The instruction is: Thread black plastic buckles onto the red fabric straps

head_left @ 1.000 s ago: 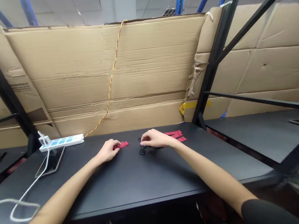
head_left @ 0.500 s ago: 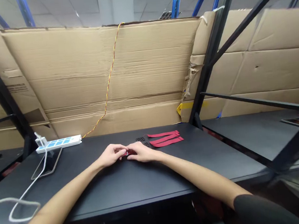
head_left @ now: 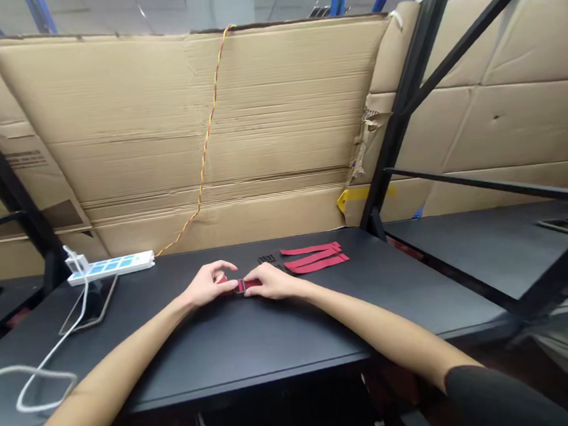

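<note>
A short red strap [head_left: 251, 284] runs between my two hands, with a dark slide buckle [head_left: 240, 286] threaded on it. My left hand [head_left: 209, 285] holds the strap's left part beside the buckle, its index finger raised and curved above. On the other side my right hand [head_left: 272, 282] pinches the strap between thumb and fingers, just right of the buckle. Behind the right hand lie several black buckles [head_left: 267, 259], partly hidden by it. Red webbing strips [head_left: 316, 258] are spread flat to the right of those.
A white power strip [head_left: 118, 266] with a plugged-in charger and white cable [head_left: 53, 376] sits at the left. Beside it lies a phone or tablet [head_left: 92, 304]. Cardboard [head_left: 255, 122] walls the back of the black table [head_left: 257, 349]; a black metal post [head_left: 392, 135] rises at the right.
My hands have moved slightly apart, so the buckle and strap between them show more. The left index finger has lifted off. The camera view has tilted down slightly.
</note>
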Motion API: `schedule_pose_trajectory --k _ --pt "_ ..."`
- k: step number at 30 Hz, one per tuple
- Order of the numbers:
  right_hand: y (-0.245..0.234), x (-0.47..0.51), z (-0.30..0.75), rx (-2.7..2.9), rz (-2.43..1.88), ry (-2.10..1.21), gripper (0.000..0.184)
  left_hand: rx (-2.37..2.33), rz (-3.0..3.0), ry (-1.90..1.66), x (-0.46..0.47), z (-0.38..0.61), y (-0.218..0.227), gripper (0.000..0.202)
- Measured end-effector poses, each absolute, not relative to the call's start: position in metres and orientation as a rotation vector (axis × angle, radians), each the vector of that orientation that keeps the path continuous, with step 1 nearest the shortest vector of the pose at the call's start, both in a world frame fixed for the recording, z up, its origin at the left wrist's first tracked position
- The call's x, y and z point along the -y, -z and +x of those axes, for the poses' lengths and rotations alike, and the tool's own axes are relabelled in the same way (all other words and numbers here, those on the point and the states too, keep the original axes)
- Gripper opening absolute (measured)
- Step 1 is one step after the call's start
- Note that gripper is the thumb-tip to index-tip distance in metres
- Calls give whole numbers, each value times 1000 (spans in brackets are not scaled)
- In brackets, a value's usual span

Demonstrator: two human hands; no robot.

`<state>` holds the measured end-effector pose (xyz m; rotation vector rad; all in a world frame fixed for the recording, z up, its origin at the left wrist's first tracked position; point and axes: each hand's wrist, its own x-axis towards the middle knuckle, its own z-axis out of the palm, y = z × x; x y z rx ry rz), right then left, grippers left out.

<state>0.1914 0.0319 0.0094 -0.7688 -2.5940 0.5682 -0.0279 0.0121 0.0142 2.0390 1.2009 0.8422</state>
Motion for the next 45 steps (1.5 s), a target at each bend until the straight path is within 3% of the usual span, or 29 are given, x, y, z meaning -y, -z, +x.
schedule_pose_trajectory --k 5,8,12,18,24,34,40,45 --pt "-13 -31 196 2636 -760 -565 21 -1619 2391 -900 -8 -32 -18 26" --pt "-14 -30 196 2634 -752 -539 18 -1491 2705 -905 0 -27 -19 29" --pt "-16 -28 194 2623 -748 -552 19 -1262 2822 -629 8 -17 -16 36" --pt "-30 -41 214 2544 -935 -885 20 -1234 2932 -495 10 -11 -14 34" --pt "-58 -59 262 2526 -966 -1029 19 -1229 2994 -509 6 -13 -10 34" --pt "-85 -59 361 2506 -1265 -1001 24 -1233 2876 -515 3 -9 6 34" --pt "-62 -46 407 2376 -1412 -1187 27 -1095 2874 -493 15 25 6 39" --pt "-34 -56 417 2321 -1517 -1148 31 -1205 2948 -441 13 69 4 50"
